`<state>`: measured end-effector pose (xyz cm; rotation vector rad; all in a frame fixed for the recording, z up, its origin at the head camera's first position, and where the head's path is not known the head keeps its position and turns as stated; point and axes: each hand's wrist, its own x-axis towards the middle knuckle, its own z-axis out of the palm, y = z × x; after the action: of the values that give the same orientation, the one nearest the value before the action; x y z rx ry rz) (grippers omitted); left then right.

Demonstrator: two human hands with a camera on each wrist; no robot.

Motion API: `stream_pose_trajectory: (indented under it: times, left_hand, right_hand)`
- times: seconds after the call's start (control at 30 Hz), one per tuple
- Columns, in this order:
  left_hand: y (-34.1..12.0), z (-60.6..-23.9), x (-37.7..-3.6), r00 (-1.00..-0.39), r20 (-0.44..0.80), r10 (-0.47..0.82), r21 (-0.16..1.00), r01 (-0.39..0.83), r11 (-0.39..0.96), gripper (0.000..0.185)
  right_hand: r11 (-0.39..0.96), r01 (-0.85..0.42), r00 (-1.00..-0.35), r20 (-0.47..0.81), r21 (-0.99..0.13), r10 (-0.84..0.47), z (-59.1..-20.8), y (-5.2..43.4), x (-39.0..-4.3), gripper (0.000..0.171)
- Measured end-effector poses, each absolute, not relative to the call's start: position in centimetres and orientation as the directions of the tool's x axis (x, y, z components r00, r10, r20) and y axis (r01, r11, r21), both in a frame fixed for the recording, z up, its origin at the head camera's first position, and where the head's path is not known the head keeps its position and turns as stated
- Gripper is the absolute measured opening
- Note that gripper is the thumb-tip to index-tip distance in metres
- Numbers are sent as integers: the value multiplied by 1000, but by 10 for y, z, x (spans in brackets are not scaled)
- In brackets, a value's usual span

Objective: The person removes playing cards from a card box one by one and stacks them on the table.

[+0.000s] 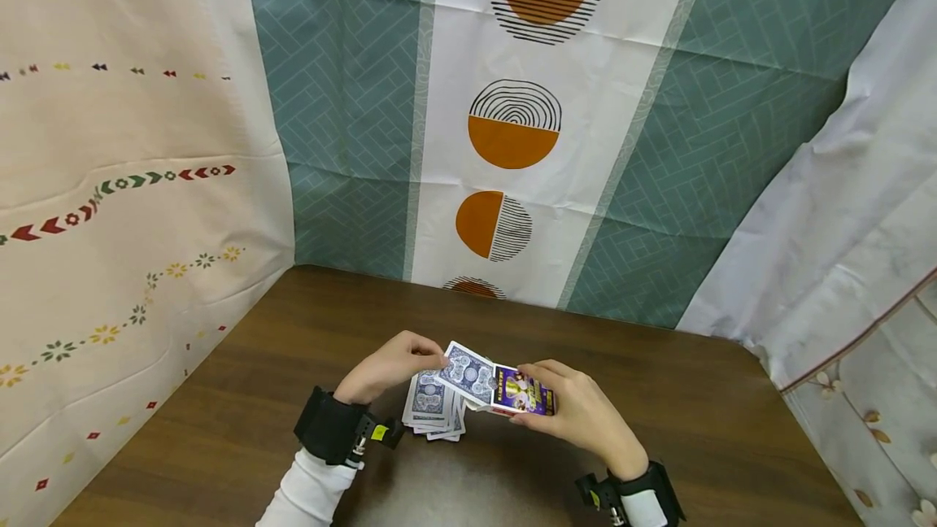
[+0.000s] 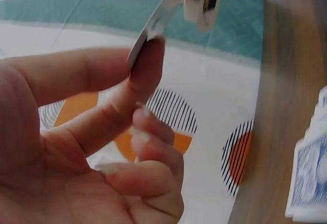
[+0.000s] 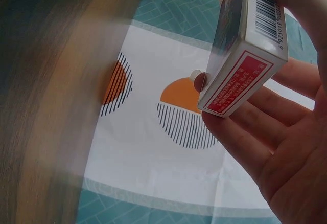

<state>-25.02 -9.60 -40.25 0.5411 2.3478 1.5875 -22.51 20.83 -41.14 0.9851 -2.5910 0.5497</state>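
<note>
My left hand pinches a blue-backed playing card by its edge, between thumb and forefinger. That card reaches toward a card box, which my right hand holds just above the table. In the right wrist view the box shows a barcode and a red side, with my fingers curled under it. A loose pile of blue-backed cards lies on the table below my left hand and also shows in the left wrist view as the pile.
The brown wooden table is enclosed by hanging cloths: a cream patterned one on the left, a teal and white one with orange circles at the back, and a white one on the right.
</note>
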Motion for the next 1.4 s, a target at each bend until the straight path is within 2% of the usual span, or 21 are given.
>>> stream_pose_trajectory:
  times: [0.27,0.43,0.67,0.83,1.13,1.4]
  left_hand:
    - [-111,-407,-257,-942,-39,334,938,81,338,20]
    - [-119,-418,-263,-963,-21,268,929,80,361,18]
    - [-120,-442,-276,-986,29,163,797,121,591,17]
    - [-116,-454,-279,-978,27,207,708,165,687,16]
    - [-111,-468,-284,-931,118,345,619,340,708,20]
    - [-101,-474,-286,-958,89,273,612,269,743,28]
  right_hand:
    - [696,-676,-722,410,-243,-557,-413,208,-225,59]
    - [693,-684,-711,420,-226,-564,-414,209,-226,60]
    - [699,-678,-717,411,-227,-563,-416,209,-227,60]
    - [703,-673,-723,402,-228,-562,-416,209,-228,61]
    - [706,-667,-733,385,-240,-561,-415,209,-228,61]
    - [704,-667,-735,374,-245,-566,-416,208,-228,61]
